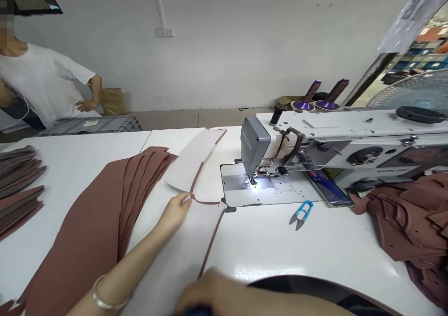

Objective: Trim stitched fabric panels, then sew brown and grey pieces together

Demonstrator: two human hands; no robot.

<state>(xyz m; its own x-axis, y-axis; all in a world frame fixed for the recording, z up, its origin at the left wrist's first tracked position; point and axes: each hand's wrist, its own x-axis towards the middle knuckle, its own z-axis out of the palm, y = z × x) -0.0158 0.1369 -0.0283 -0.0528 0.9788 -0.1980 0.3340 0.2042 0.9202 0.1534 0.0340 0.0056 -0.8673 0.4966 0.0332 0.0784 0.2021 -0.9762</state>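
My left hand [178,209], a light bangle on its wrist, pinches the edge of a pale-backed panel [191,166] with brown borders, at the notch where its upper and lower parts meet. The lower part [168,260] runs down under my left forearm. My right hand [210,290] is smeared by motion at the bottom edge, over the panel's near end. Something dark blue shows beneath it; I cannot make out whether it is held. Left of the panel lies a fanned stack of brown pieces [91,208]. The sewing machine's [255,143] lit needle area is to the right.
Blue thread snips [301,214] and a phone [329,189] lie by the machine bed. Brown cut pieces [413,222] heap at right; more stacks [21,185] lie at left. Two thread cones [308,96] stand behind. A person in a white shirt [45,82] stands beyond a grey crate [91,125].
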